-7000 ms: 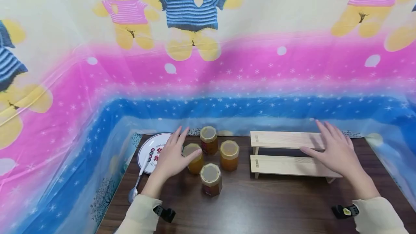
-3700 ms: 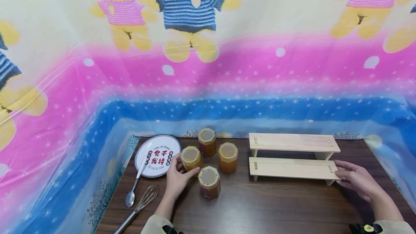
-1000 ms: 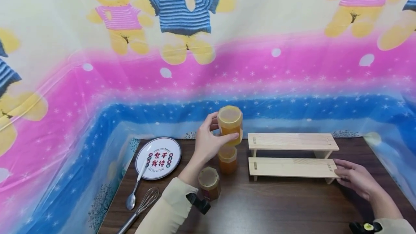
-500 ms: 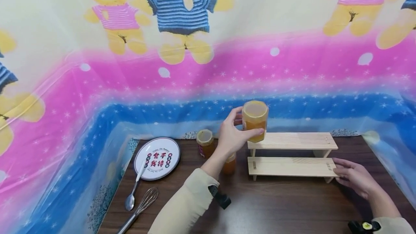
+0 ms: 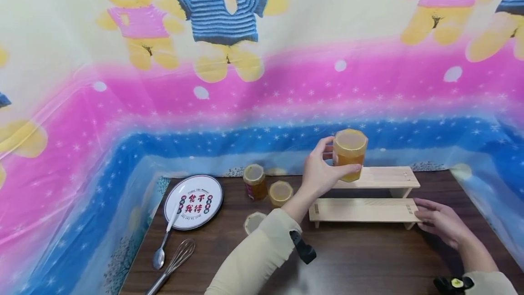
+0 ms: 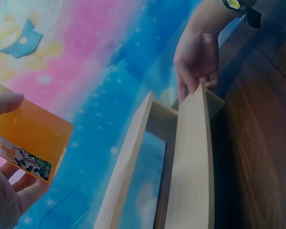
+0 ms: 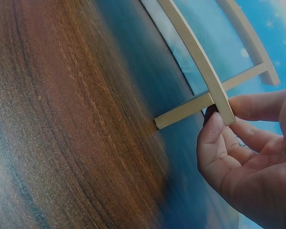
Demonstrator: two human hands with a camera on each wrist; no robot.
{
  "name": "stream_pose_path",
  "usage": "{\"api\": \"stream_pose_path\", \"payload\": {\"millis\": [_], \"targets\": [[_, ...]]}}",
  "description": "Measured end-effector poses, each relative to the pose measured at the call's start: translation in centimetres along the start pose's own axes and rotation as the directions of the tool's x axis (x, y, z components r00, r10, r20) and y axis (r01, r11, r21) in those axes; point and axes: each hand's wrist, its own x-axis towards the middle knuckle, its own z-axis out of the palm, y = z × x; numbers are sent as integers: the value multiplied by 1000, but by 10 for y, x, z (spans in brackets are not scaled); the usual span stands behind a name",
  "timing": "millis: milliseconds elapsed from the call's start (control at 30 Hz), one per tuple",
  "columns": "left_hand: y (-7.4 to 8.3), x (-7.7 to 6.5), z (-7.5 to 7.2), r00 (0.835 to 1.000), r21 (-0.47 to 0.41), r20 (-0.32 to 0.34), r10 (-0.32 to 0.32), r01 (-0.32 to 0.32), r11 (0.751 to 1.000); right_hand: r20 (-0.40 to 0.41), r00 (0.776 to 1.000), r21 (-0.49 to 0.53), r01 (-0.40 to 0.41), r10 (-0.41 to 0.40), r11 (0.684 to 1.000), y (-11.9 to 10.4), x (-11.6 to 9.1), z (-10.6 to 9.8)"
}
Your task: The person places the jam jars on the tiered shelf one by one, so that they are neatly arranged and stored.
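My left hand point(image 5: 319, 174) holds a faceted jar point(image 5: 350, 154) with a pale gold lid and amber contents, raised over the back tier of a light wooden two-step rack. In the left wrist view, thumb and fingers grip the jar point(image 6: 40, 138) and part of a printed label shows; it hangs apart from the rack. My right hand point(image 5: 442, 223) is at the right end of the rack's lower board point(image 5: 360, 210). The right wrist view shows thumb and fingers of the right hand point(image 7: 257, 157) pinching that board's end point(image 7: 214, 90) near its leg.
Left of the rack stand more jars: one at the back point(image 5: 254, 185), one nearer point(image 5: 280, 194), and one point(image 5: 254, 222) partly behind my left sleeve. A round plate point(image 5: 194, 222), a spoon point(image 5: 159, 256) and a whisk point(image 5: 176, 258) lie at the table's left.
My left hand took the jar from the group, lifted it and carried it right to above the rack. The right hand came down to the lower board's end and has stayed there.
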Motion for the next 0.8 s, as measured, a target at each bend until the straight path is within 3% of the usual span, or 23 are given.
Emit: {"api": "stream_pose_path", "payload": {"millis": [400,800], "targets": [[-2,9,55,1000,-16,11,-10,10,1000,-4,1000,23,9,-9,1000,2,-1,0],[-17,14,87,999,3,-19,-33,33,999,-6,1000,7,12,-12,1000,0,-2,3]]}}
